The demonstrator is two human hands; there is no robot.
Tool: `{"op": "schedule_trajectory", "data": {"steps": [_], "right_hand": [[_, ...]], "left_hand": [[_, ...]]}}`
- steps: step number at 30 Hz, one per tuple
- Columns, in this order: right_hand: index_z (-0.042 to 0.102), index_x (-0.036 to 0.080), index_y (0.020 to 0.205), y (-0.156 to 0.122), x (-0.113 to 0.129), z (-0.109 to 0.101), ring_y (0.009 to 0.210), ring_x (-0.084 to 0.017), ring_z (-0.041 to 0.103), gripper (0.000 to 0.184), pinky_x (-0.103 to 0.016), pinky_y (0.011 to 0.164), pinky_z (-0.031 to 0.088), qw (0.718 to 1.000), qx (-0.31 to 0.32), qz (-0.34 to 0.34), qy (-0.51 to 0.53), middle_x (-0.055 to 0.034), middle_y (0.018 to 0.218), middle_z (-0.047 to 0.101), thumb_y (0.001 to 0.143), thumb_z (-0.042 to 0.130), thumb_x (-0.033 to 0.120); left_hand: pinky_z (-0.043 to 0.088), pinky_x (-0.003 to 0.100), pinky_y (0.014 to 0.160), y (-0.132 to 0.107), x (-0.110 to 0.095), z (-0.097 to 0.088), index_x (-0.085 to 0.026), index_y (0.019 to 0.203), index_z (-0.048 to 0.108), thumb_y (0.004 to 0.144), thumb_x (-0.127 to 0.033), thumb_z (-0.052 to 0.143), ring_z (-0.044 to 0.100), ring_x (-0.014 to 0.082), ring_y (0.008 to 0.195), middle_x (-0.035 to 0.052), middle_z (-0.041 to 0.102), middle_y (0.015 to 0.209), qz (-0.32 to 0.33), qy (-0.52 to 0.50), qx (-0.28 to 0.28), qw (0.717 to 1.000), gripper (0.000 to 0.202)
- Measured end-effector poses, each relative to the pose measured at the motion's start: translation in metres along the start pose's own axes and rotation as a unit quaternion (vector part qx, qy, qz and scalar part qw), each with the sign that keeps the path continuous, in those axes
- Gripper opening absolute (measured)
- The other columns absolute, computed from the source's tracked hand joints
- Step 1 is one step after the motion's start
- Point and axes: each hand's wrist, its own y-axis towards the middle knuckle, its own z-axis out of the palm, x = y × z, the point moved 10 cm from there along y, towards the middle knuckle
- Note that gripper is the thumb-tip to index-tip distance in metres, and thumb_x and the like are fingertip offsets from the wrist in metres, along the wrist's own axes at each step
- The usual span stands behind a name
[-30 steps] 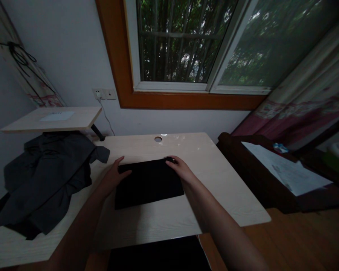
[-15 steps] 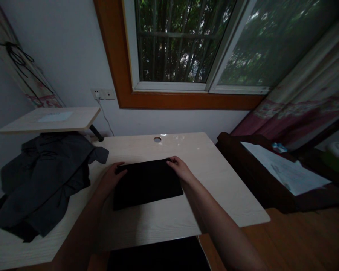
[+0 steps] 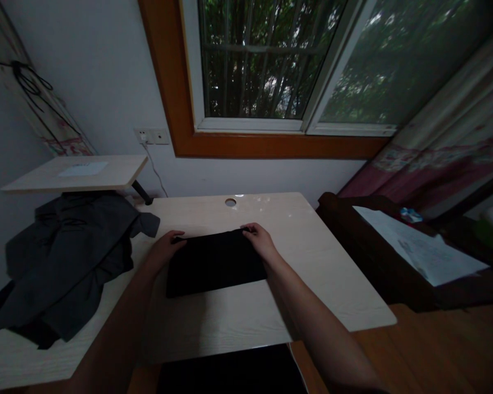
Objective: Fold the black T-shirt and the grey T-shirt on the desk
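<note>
A folded black cloth (image 3: 214, 261) lies flat on the pale wooden desk (image 3: 246, 323), a little left of its middle. My left hand (image 3: 165, 250) has its fingers closed on the cloth's far left corner. My right hand (image 3: 258, 241) pinches the far right corner. Both forearms reach in from the bottom of the view. The cloth's far edge looks slightly raised between the two hands.
A heap of dark grey clothing (image 3: 66, 257) covers the desk's left side, under a small raised shelf (image 3: 78, 172). A cable hole (image 3: 230, 202) sits near the desk's back edge. A dark cabinet with white papers (image 3: 419, 249) stands to the right, below a curtain.
My left hand went from lying open beside the cloth to gripping its far left corner. The right hand stayed at the far right corner. The cloth's near edge has drawn back slightly.
</note>
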Motion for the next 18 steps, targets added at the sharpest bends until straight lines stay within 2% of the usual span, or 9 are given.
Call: {"op": "schedule_trajectory", "data": {"steps": [5,8,11,14,18], "right_hand": [[0.067,0.023,0.101,0.005,0.016,-0.006,0.086,-0.020,0.062,0.029,-0.034,0.084,0.049,0.999,-0.020,-0.039,-0.018,-0.0011,0.093,0.068,0.077,0.065,0.039],[0.066,0.023,0.107,0.004,0.023,-0.001,0.090,-0.021,0.064,0.027,-0.037,0.089,0.050,0.993,0.001,-0.052,-0.104,-0.0026,0.097,0.069,0.081,0.063,0.029],[0.067,0.021,0.118,-0.008,0.048,0.001,0.103,-0.025,0.062,0.033,-0.042,0.099,0.048,0.968,-0.016,-0.115,-0.223,-0.0107,0.114,0.066,0.086,0.058,0.020],[0.065,0.019,0.129,-0.029,0.080,0.009,0.118,-0.031,0.057,0.040,-0.047,0.107,0.043,0.931,-0.038,-0.179,-0.316,-0.0163,0.129,0.061,0.091,0.051,0.015],[0.060,0.017,0.139,-0.057,0.108,0.047,0.135,-0.031,0.048,0.046,-0.048,0.118,0.034,0.898,0.029,-0.254,-0.359,-0.0147,0.143,0.057,0.096,0.044,0.014]], "left_hand": [[0.050,0.041,0.093,-0.001,-0.016,-0.013,-0.020,0.117,0.070,0.077,-0.046,0.068,0.069,0.0280,0.100,0.0079,0.075,0.105,0.045,0.015,-0.029,0.998,0.048],[0.051,0.039,0.092,0.003,-0.018,-0.011,-0.018,0.114,0.071,0.080,-0.039,0.064,0.070,0.0269,0.097,0.0087,0.074,0.102,0.060,0.087,-0.037,0.994,0.040],[0.049,0.041,0.100,0.004,-0.029,-0.008,-0.015,0.115,0.071,0.083,-0.029,0.059,0.067,0.0280,0.105,0.0132,0.071,0.111,0.098,0.160,-0.064,0.980,0.037],[0.039,0.045,0.114,-0.009,-0.056,-0.002,-0.016,0.121,0.070,0.086,-0.024,0.053,0.059,0.0295,0.122,0.0144,0.067,0.126,0.164,0.225,-0.092,0.956,0.039],[0.030,0.045,0.122,-0.044,-0.099,0.030,-0.015,0.130,0.066,0.097,-0.026,0.041,0.048,0.0289,0.138,0.0135,0.063,0.138,0.259,0.269,-0.079,0.924,0.043]]}}
